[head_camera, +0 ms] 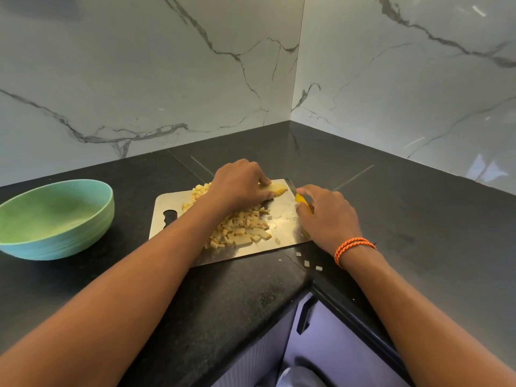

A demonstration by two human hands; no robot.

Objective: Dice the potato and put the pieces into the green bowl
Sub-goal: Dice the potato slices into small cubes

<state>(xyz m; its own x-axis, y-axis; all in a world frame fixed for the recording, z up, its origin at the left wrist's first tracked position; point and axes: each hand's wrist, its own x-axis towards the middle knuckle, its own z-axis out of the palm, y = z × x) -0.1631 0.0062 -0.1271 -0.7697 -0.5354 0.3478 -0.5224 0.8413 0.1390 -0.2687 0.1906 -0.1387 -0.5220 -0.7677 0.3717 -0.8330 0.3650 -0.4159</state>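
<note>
A steel cutting board (284, 216) lies on the black counter. My left hand (240, 184) grips a stack of potato slices (275, 189) at the board's far edge, fingers curled over it. My right hand (329, 216) holds a yellow-handled knife (303, 201), its blade just right of the slices. A heap of diced potato (240, 229) covers the board's middle, partly hidden under my left forearm. The green bowl (53, 219) stands to the left, with nothing seen inside.
A few stray potato cubes (307, 263) lie on the counter (418, 219) off the board's near right corner. Marble walls meet in a corner behind. The counter's front edge runs below the board, with a cabinet drawer (310, 314) underneath.
</note>
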